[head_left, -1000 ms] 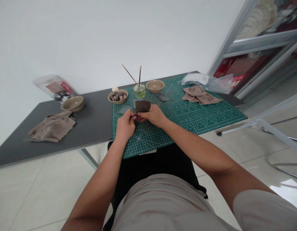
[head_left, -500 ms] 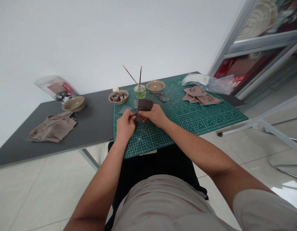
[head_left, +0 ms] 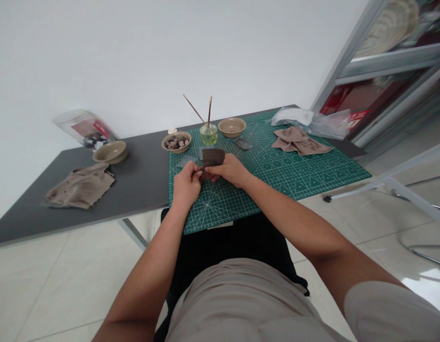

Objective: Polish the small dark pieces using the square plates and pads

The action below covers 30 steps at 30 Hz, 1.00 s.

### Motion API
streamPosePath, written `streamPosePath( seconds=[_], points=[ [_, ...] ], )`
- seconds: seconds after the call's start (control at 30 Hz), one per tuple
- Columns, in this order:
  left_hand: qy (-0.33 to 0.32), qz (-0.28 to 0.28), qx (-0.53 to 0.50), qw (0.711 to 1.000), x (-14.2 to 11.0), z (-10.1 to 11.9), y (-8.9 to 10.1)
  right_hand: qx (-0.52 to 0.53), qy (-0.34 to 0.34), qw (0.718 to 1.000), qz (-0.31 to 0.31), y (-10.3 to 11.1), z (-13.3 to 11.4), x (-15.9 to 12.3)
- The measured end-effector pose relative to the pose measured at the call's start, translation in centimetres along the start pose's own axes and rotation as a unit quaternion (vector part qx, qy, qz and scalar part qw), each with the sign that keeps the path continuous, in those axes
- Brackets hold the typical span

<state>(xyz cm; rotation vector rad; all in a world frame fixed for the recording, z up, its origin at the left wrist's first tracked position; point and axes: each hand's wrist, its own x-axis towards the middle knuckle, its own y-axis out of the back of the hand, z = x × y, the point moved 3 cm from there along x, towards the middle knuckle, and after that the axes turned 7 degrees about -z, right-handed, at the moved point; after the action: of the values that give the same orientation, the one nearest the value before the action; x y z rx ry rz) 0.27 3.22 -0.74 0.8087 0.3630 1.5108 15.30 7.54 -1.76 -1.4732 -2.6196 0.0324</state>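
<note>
Green cutting mat (head_left: pixel 266 164) beneath, your right hand (head_left: pixel 233 169) grips a dark pottery piece (head_left: pixel 213 157), just shifted slightly leftward, keeping its edge by your left hand (head_left: pixel 187 182), whose hold I can't tell.

Compared with half a second ago, the dark curved piece (head_left: pixel 213 156) and the right hand (head_left: pixel 233 171) gripping it have shifted slightly closer to the left hand (head_left: pixel 187 184), the piece's upper edge now lying more level, while the view has drifted slightly.
</note>
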Motion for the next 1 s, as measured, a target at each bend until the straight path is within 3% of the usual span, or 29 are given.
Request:
streamPosePath(
  seconds=[0.23, 0.63, 0.8, 1.0],
  points=[
    [-0.022, -0.01, 0.028, 0.999, 0.08, 0.09, 0.01, 0.031, -0.006, 0.999, 0.0, -0.02, 0.2, -0.03],
    [0.006, -0.01, -0.01, 1.0, 0.22, -0.68, -0.29, 0.017, -0.002, 1.0, -0.011, -0.03, -0.07, -0.1],
    [-0.008, -0.02, 0.013, 1.0, 0.19, -0.26, -0.22, 0.03, -0.003, 1.0, 0.008, -0.07, 0.0, -0.08],
    [0.009, -0.008, 0.003, 1.0, 0.01, 0.16, -0.07, 0.022, -0.008, 1.0, -0.016, -0.01, -0.1, -0.14]
  ],
)
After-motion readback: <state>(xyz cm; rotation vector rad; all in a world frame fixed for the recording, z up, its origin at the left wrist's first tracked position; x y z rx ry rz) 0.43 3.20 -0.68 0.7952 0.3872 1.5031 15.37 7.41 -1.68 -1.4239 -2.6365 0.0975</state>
